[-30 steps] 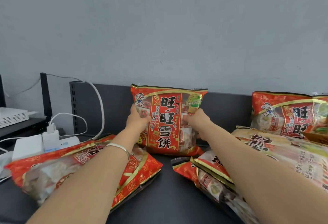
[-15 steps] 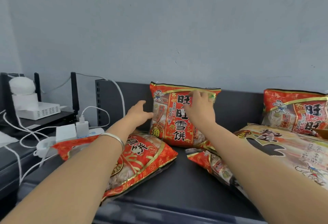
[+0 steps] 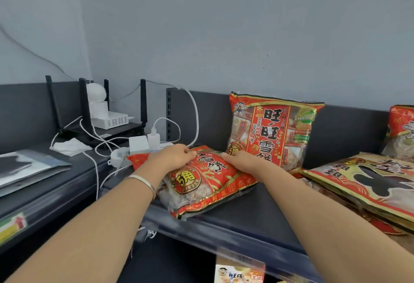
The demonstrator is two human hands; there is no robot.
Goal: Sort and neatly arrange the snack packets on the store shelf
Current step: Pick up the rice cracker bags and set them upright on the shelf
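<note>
Both hands, the left hand (image 3: 172,158) and right hand (image 3: 243,161), pinch the flat rice cracker bag (image 3: 201,184) lying on the shelf (image 3: 246,213), which probably next stands up at one o'clock beside the upright bag (image 3: 272,129).

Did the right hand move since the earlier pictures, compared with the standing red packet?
Yes. The right hand has left the standing red packet and come down and left onto the far end of the lying red packet, opposite the left hand.

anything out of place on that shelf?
Yes. A white power strip with chargers and cables sits on the shelf beside the flat red packet both hands grip; that packet lies askew while the standing packet is upright.
</note>
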